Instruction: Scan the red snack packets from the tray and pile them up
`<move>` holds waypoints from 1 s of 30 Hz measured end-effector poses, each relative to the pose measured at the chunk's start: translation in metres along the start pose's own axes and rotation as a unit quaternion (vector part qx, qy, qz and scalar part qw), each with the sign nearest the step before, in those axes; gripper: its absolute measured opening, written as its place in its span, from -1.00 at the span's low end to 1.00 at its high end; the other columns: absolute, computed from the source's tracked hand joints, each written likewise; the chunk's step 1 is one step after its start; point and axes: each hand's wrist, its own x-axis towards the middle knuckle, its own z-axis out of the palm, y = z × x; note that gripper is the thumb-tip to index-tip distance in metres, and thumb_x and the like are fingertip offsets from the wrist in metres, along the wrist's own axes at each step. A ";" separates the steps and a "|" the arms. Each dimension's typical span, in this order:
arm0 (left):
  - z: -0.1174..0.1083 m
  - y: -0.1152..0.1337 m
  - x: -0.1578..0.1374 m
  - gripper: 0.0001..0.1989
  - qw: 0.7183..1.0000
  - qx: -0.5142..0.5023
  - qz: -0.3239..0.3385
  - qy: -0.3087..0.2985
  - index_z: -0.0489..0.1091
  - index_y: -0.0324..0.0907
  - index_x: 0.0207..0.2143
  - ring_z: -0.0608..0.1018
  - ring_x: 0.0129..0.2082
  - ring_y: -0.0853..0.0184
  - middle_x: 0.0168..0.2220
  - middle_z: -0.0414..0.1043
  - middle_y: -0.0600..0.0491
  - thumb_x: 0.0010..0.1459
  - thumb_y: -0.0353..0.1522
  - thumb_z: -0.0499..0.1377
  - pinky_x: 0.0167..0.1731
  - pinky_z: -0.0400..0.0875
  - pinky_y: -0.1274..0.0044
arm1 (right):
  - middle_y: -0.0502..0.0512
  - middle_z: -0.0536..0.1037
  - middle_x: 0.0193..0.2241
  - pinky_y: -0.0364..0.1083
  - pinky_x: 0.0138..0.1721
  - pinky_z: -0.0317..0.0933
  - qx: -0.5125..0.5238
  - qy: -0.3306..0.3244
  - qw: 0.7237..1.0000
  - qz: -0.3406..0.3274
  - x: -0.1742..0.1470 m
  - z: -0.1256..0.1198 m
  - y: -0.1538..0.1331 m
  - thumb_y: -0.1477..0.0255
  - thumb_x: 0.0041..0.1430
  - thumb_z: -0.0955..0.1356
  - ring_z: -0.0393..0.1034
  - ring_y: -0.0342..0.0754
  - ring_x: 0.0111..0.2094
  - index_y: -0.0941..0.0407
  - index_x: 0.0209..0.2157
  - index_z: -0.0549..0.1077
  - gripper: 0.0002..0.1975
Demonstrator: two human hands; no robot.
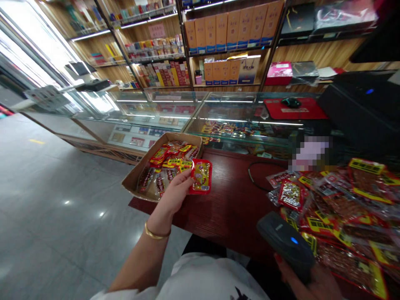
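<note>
My left hand (178, 189) grips a small red-edged snack packet (201, 176) by its left side, just right of a cardboard box (131, 185). Inside that box lie several packets (168, 160) with red, yellow and clear wrapping. At the lower right, my right hand (308, 279) is closed round a dark barcode scanner (286, 241) with a blue light on it. The scanner points up and left over the table. Beside it spreads a heap of snack packets (340, 208), mostly clear with red and yellow labels.
The dark red wooden table (233, 204) meets a glass display counter (175, 109). A black cable (250, 175) lies near the packet heap. Farther back are a mouse (291, 102) on a red mat (275, 110) and dark equipment (356, 108). Shelves of boxes (233, 27) line the wall.
</note>
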 end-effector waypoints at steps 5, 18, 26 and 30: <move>0.060 -0.063 0.000 -0.58 0.992 -0.118 -0.033 -0.034 0.45 -0.17 -0.04 0.64 -0.22 0.29 -0.16 0.62 0.00 0.01 -0.36 0.35 -0.14 0.52 0.47 | 0.10 0.69 -0.50 -0.06 -0.25 0.45 0.124 0.045 0.988 0.078 -0.004 -0.002 -0.042 0.03 0.18 0.36 0.61 0.12 -0.40 0.04 -0.37 0.63 -0.61; 0.073 -0.074 -0.016 -0.62 0.986 -0.149 -0.058 -0.057 0.54 -0.20 -0.05 0.64 -0.18 0.26 -0.13 0.63 -0.05 0.06 -0.30 0.36 -0.09 0.50 0.45 | 0.05 0.52 -0.68 -0.03 -0.18 0.39 0.145 0.050 0.982 0.112 -0.002 -0.007 -0.050 0.04 0.15 0.38 0.59 0.18 -0.34 -0.05 -0.62 0.39 -0.61; 0.079 -0.076 -0.015 -0.56 0.984 -0.139 -0.093 -0.054 0.51 -0.19 0.00 0.64 -0.15 0.25 -0.07 0.62 -0.06 0.05 -0.28 0.38 -0.01 0.50 0.41 | 0.12 0.65 -0.50 -0.01 -0.24 0.39 0.137 0.051 0.982 0.118 -0.003 -0.011 -0.052 0.02 0.21 0.34 0.57 0.14 -0.40 0.08 -0.34 0.59 -0.59; 0.108 -0.092 -0.006 -0.60 0.980 -0.123 -0.133 -0.086 0.51 -0.20 -0.04 0.66 -0.24 0.24 -0.17 0.64 -0.04 0.04 -0.31 0.37 -0.11 0.55 0.41 | 0.07 0.60 -0.59 -0.02 -0.30 0.40 0.125 0.077 0.983 0.107 -0.008 -0.015 -0.048 0.07 0.24 0.32 0.51 0.07 -0.53 0.10 -0.36 0.58 -0.60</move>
